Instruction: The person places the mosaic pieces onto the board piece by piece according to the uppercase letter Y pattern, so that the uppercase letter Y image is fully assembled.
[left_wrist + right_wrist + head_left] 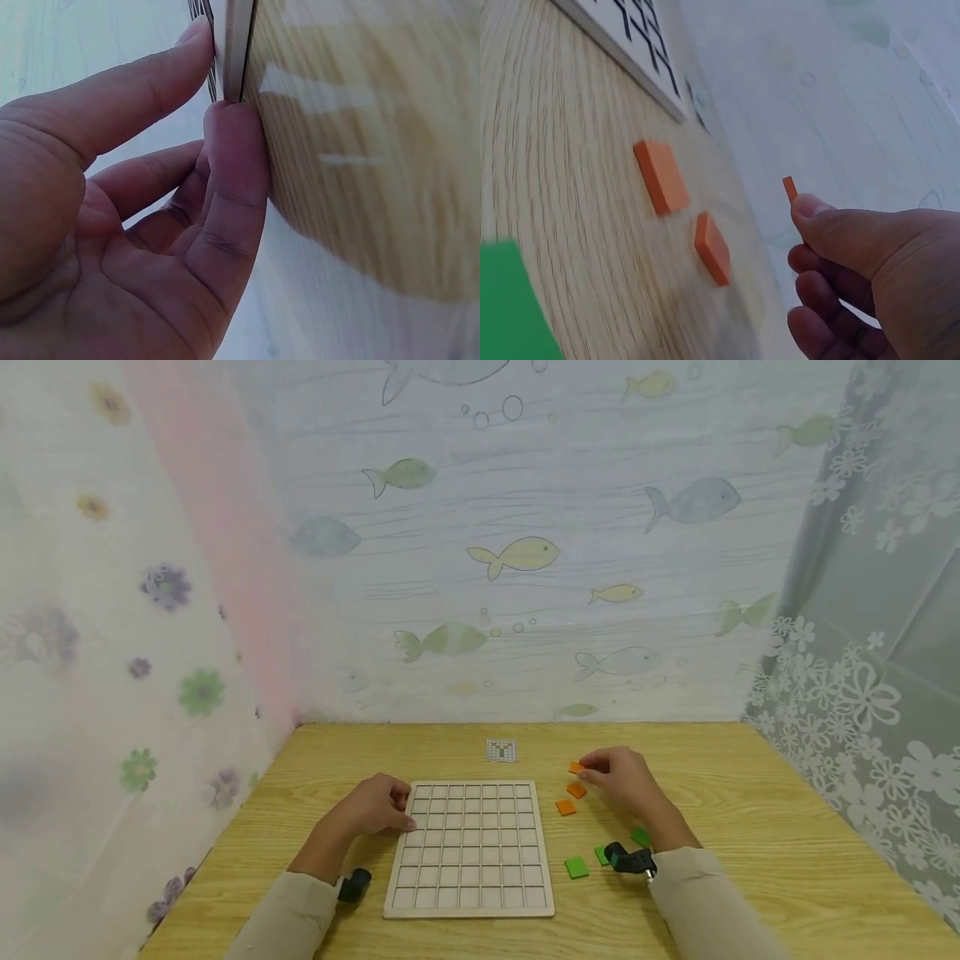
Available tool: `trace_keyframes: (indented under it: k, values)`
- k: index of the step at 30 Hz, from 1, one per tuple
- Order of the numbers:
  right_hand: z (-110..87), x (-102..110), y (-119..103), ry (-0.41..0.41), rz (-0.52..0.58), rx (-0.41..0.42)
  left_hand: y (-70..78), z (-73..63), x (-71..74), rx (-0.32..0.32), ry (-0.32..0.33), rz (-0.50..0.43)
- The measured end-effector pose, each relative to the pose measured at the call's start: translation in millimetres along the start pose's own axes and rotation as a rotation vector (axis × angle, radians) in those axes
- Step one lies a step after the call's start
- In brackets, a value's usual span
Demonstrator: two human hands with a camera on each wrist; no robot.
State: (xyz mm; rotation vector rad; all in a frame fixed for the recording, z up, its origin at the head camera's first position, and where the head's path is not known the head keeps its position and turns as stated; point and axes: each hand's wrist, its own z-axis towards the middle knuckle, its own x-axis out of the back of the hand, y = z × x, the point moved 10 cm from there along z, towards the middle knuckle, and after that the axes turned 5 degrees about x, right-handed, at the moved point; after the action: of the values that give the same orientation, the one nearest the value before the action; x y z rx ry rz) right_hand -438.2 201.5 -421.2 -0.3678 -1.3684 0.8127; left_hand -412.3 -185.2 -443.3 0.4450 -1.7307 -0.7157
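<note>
A pale wooden grid board (471,850) lies flat on the table. At its left edge my left hand (377,804) pinches the rim, thumb on the top face and a fingertip against the side, as the left wrist view shows. To the right of the board, my right hand (624,779) pinches an orange square tile (790,189) between thumb and fingers, held above the table. Two more orange tiles, a nearer one (566,807) and a farther one (576,790), lie between that hand and the board.
Green tiles lie right of the board, one (577,867) in plain sight and others (641,837) near the right wrist. A small printed grid card (502,750) lies behind the board. Patterned curtains (525,677) border the wooden table (720,793).
</note>
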Motion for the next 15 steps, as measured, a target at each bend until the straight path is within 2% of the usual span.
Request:
trace_keyframes:
  k: [8, 12, 15]
  values:
    - [2.8, -8, -11, 0.031, 0.053, 0.019, -1.6, -0.2, -1.5, 0.016, -0.003, -0.024]
    - [3.8, -13, -13, 0.057, 0.163, -0.001, -4.1, 0.2, -2.0, 0.042, -0.006, -0.033]
    - [6.1, -23, -14, 0.044, 0.253, -0.016, -3.4, -0.9, -0.5, 0.043, -0.007, -0.029]
